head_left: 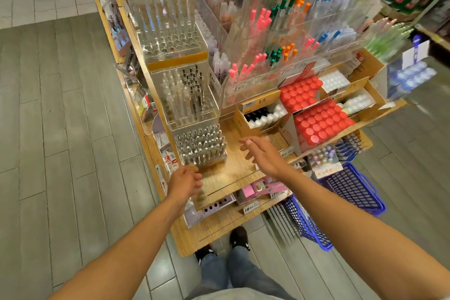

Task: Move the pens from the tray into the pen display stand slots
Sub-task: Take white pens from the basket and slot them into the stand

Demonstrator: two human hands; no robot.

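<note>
Clear acrylic makes up the tiered pen display stand (192, 95), which rises in steps at the left end of a wooden tabletop (231, 173); its lowest block (201, 147) is packed with silver-tipped pens standing upright in their slots, the middle tier holds a mix of clear and dark pens, and the upper tier shows many bare holes among a few tall clear ones. The left hand (185, 181) hovers just in front of that lowest block, at the tabletop's near left corner, its fingers loosely curled; it is blurred, and whether they hold anything cannot be told. The right hand (261, 153) hangs above the bare wood to the right of the block, fingers (246, 142) spread and relaxed, grasping nothing. No tray of pens can be picked out with certainty. Behind the right hand, cardboard boxes hold red-capped bottles (321, 124) and black and white ones (263, 114), and beyond them a large clear rack (280, 39) carries pink, green, orange and blue pens. A blue plastic basket (350, 187) sits low at the right beside the shelving. Below, grey floor planks, dark shoes and jeans are visible.
</note>
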